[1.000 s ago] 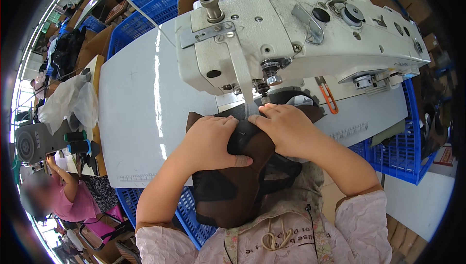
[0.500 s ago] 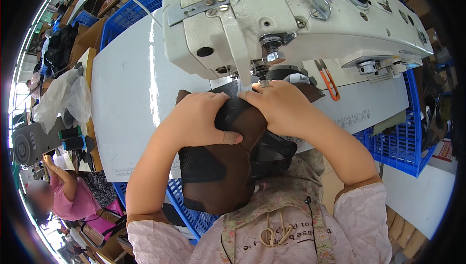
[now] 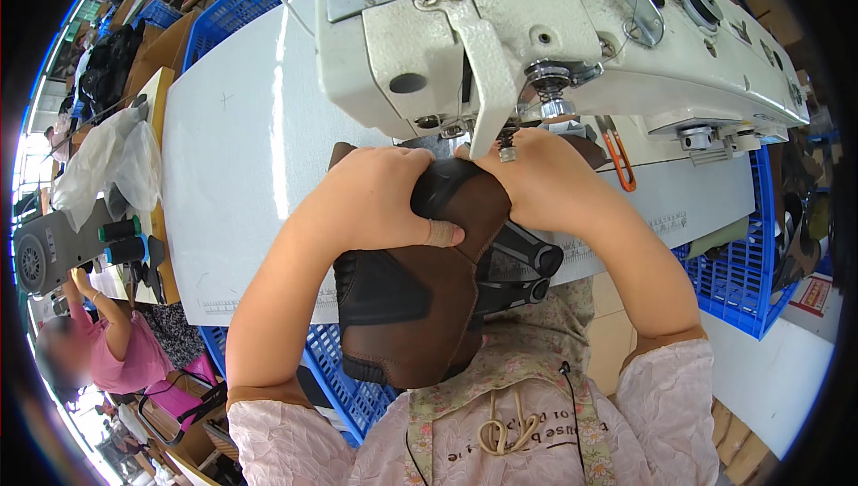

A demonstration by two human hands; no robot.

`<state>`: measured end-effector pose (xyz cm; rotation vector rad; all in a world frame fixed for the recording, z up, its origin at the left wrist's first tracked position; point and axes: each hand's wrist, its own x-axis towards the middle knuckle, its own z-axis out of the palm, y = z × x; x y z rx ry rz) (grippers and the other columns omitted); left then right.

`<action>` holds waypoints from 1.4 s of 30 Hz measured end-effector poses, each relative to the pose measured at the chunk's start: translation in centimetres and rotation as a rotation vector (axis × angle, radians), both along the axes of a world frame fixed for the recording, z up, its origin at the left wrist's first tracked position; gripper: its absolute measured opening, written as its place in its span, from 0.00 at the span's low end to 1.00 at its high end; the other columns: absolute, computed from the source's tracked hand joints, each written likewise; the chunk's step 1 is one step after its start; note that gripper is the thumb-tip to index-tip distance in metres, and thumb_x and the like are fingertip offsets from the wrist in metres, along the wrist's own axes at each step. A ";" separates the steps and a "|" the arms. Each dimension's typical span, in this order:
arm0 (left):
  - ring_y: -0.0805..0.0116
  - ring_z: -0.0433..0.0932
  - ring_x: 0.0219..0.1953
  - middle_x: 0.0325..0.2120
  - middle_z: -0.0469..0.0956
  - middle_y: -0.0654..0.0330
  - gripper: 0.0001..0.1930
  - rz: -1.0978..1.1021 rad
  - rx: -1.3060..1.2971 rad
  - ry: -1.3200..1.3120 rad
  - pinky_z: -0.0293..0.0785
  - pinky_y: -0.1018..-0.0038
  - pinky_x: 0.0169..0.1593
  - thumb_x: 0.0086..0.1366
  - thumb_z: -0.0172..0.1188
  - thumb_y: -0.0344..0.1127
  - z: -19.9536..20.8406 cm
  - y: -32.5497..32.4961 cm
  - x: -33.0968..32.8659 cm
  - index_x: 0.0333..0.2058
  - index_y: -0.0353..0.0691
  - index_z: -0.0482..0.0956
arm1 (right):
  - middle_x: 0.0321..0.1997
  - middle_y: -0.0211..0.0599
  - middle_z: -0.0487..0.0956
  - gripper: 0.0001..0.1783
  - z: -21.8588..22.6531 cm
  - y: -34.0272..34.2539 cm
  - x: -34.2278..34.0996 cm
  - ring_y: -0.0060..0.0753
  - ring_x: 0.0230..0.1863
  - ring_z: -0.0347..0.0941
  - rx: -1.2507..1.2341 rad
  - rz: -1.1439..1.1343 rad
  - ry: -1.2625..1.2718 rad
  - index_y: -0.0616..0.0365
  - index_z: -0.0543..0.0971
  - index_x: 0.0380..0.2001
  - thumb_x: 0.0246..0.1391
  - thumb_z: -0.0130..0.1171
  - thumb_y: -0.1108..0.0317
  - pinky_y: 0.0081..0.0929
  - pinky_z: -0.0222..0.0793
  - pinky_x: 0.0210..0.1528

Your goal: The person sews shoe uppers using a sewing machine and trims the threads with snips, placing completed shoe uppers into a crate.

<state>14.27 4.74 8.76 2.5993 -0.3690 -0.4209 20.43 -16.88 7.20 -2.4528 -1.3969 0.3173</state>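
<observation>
Stitching step: left hand [image 3: 380,205] and right hand [image 3: 545,182] grip brown shoe upper [image 3: 420,307] under sewing machine [image 3: 536,30], frame centre; next calls for steady feeding

Bright daylight from left; glare streak on white table [image 3: 241,155]; fisheye bending, dark vignetted rim.

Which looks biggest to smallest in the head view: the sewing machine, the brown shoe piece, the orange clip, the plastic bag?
1. Sewing machine, biggest by far, though it is also nearest the camera.
2. Brown shoe piece.
3. Plastic bag, farther off near the bent rim, so unsure.
4. Orange clip, smallest.
</observation>
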 end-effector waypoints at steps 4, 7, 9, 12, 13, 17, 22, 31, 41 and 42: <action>0.46 0.79 0.33 0.26 0.79 0.47 0.32 0.016 0.034 0.088 0.73 0.60 0.39 0.39 0.70 0.59 0.8 -0.3 0.3 0.30 0.32 0.79 | 0.35 0.41 0.78 0.26 -0.3 -0.1 0.2 0.44 0.43 0.76 0.042 0.014 0.004 0.56 0.75 0.47 0.38 0.60 0.79 0.38 0.74 0.41; 0.46 0.79 0.33 0.26 0.79 0.46 0.31 0.030 0.004 0.085 0.73 0.60 0.40 0.39 0.71 0.58 0.9 -0.3 0.3 0.30 0.32 0.80 | 0.36 0.41 0.78 0.27 -0.4 -0.1 0.5 0.43 0.43 0.76 -0.009 0.028 0.001 0.57 0.75 0.49 0.38 0.59 0.79 0.37 0.74 0.42; 0.46 0.79 0.32 0.25 0.79 0.46 0.30 0.035 -0.008 0.105 0.73 0.60 0.39 0.39 0.71 0.57 0.9 -0.5 0.6 0.30 0.32 0.80 | 0.29 0.54 0.78 0.26 -1.3 -0.3 0.8 0.57 0.33 0.76 0.077 0.035 -0.062 0.50 0.75 0.52 0.46 0.61 0.65 0.45 0.72 0.36; 0.46 0.79 0.33 0.25 0.79 0.46 0.30 0.023 -0.046 0.074 0.73 0.60 0.39 0.39 0.71 0.57 0.5 -0.3 0.5 0.29 0.32 0.80 | 0.31 0.54 0.79 0.25 -1.9 -0.3 1.0 0.57 0.35 0.77 0.149 0.032 -0.001 0.52 0.75 0.50 0.45 0.62 0.66 0.46 0.72 0.38; 0.46 0.79 0.33 0.25 0.79 0.46 0.30 0.024 -0.045 0.075 0.73 0.60 0.39 0.39 0.71 0.57 0.5 -0.3 0.5 0.29 0.32 0.80 | 0.31 0.54 0.79 0.25 -1.7 -0.2 1.0 0.57 0.35 0.77 0.149 0.033 0.000 0.52 0.75 0.50 0.45 0.62 0.66 0.46 0.72 0.38; 0.45 0.78 0.32 0.25 0.79 0.45 0.31 0.034 -0.041 0.093 0.73 0.60 0.39 0.39 0.71 0.57 0.8 -0.3 0.5 0.29 0.31 0.79 | 0.36 0.44 0.78 0.28 -1.0 -0.1 0.7 0.44 0.43 0.76 0.020 0.056 -0.042 0.59 0.76 0.50 0.39 0.58 0.78 0.36 0.74 0.42; 0.46 0.79 0.33 0.26 0.79 0.45 0.30 0.025 -0.042 0.102 0.73 0.60 0.40 0.38 0.71 0.57 0.6 -0.6 0.7 0.29 0.32 0.80 | 0.35 0.44 0.77 0.24 -1.0 -0.3 0.7 0.44 0.43 0.76 0.002 0.014 -0.053 0.60 0.77 0.45 0.38 0.58 0.78 0.36 0.74 0.41; 0.47 0.78 0.36 0.29 0.79 0.46 0.33 0.013 0.038 0.142 0.72 0.60 0.43 0.40 0.70 0.59 1.1 -0.6 0.7 0.34 0.33 0.82 | 0.37 0.41 0.77 0.25 -0.9 -0.2 0.6 0.43 0.43 0.76 -0.014 0.017 -0.013 0.59 0.76 0.47 0.39 0.58 0.79 0.36 0.74 0.40; 0.47 0.79 0.32 0.25 0.79 0.46 0.30 0.002 0.055 0.121 0.73 0.60 0.39 0.40 0.70 0.58 1.4 -0.7 0.6 0.30 0.32 0.80 | 0.33 0.53 0.79 0.26 -1.5 -0.2 0.8 0.56 0.36 0.77 0.080 0.029 -0.026 0.54 0.73 0.49 0.42 0.63 0.68 0.46 0.72 0.38; 0.47 0.79 0.32 0.25 0.79 0.46 0.30 0.004 0.047 0.127 0.73 0.60 0.39 0.39 0.70 0.58 1.5 -0.7 0.7 0.30 0.32 0.80 | 0.34 0.53 0.79 0.26 -1.5 -0.2 0.8 0.56 0.36 0.77 0.101 0.036 -0.030 0.55 0.73 0.49 0.42 0.63 0.68 0.46 0.72 0.38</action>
